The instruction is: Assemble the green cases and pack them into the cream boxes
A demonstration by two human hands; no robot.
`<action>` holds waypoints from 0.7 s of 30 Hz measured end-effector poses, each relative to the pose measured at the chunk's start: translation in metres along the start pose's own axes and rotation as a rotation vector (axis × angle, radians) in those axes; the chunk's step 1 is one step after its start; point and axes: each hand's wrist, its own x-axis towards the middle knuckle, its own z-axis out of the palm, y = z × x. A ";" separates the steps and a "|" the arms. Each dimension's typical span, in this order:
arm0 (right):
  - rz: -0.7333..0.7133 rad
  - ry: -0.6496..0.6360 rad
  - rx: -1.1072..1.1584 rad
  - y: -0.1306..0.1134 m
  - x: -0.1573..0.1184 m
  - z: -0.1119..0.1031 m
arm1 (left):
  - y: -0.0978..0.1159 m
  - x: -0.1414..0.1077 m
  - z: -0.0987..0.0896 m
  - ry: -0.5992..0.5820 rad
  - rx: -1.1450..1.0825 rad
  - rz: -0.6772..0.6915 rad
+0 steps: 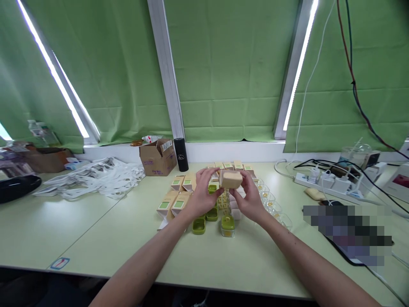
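Between my left hand (203,194) and my right hand (251,200) is a small tan cardboard box (231,179), raised above the table. Fingers of both hands grip it from its two sides. Just below stands a clear square container with a green lid (228,222). Several green square lids or cups (198,226) lie to its left, partly behind my left hand. Small yellow-marked pieces (224,207) and white rolled pieces (235,213) sit in rows beneath the box. Past my right wrist is a row of clear containers (274,207).
Folded tan boxes with green labels (164,205) lie left of my left hand. Farther back are an open carton (157,157), a black cylinder (181,154) and a heap of white straps (92,177). At right lie a power strip (329,183), cables and a blurred-out device (348,234).
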 end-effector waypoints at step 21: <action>-0.608 0.014 -0.481 -0.001 -0.019 -0.004 | -0.008 -0.026 0.000 0.310 0.307 0.456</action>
